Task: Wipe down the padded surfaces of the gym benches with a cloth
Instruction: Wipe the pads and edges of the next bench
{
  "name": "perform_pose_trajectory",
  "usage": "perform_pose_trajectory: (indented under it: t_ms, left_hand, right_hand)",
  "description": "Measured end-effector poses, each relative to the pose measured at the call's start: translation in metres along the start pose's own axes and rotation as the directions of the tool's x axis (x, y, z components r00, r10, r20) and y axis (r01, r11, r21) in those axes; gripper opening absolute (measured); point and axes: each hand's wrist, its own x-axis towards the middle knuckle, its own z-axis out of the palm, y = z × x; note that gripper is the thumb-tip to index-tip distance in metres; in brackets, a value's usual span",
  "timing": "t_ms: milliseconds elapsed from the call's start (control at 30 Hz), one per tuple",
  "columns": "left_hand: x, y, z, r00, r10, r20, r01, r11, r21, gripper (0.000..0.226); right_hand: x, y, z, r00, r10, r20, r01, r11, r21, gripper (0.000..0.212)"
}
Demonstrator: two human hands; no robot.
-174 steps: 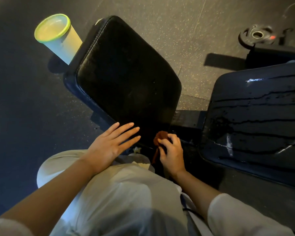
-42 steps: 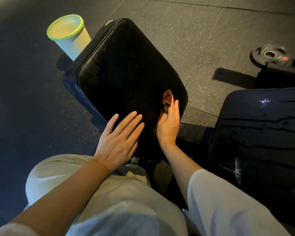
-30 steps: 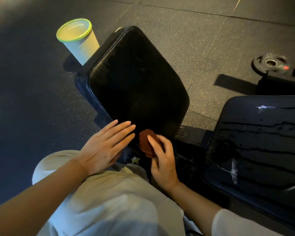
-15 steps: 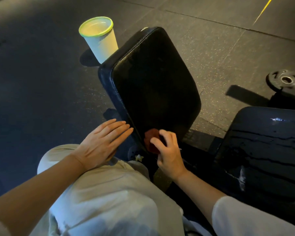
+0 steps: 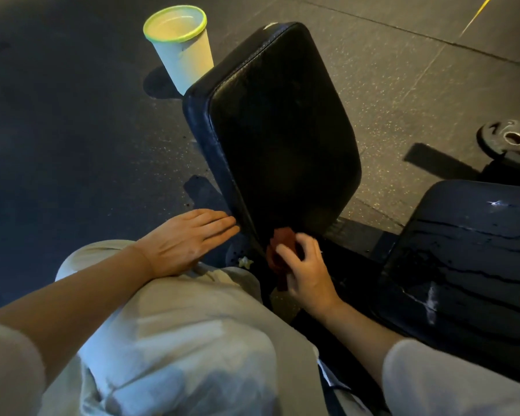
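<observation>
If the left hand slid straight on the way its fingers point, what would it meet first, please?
Most likely the side edge of the black bench pad: the left hand lies flat, fingertips almost at it, though depth is unclear.

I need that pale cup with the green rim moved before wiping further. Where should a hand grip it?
Grip the pale cup with the green rim around its upper wall, coming from the left: it stands upright, tapering downward, and the black padded bench pad crowds its right side.

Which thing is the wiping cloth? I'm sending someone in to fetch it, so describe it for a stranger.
Find the black bench pad that tilts up in the middle of the view, then follow it down to its near, narrow end. There the right hand grips a small crumpled cloth. It is the only reddish-brown thing among the black pads and pale trousers.
</observation>
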Motion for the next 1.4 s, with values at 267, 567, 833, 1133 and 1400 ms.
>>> perform_pose_trajectory:
  t_ms: [267,567,833,1133,1400]
  left_hand:
    - [-0.003,0.006,0.008,0.997,0.065,0.049,-0.065,0.998,-0.003,0.085]
    - [-0.006,0.012,0.007,0.999,0.034,0.035,-0.033,0.999,-0.014,0.093]
    - [0.000,0.016,0.000,0.999,0.046,-0.018,-0.046,0.999,0.019,0.085]
    - [0.006,0.021,-0.003,0.997,0.078,0.012,-0.079,0.995,0.060,0.077]
    - [0.040,0.003,-0.040,0.983,0.069,-0.168,-0.035,0.980,0.196,0.059]
  right_hand:
    - [-0.033,-0.006,0.015,0.985,-0.175,0.006,0.174,0.974,-0.144,0.036]
    - [-0.053,0.009,0.022,0.962,-0.269,0.047,0.272,0.938,-0.215,0.031]
    - [-0.047,0.018,0.027,0.993,-0.102,0.066,0.115,0.960,-0.253,0.034]
    - [-0.034,0.000,0.018,0.985,0.164,-0.046,-0.168,0.981,-0.093,0.051]
    - [0.038,-0.038,-0.032,0.768,0.370,-0.523,-0.253,0.925,0.284,0.043]
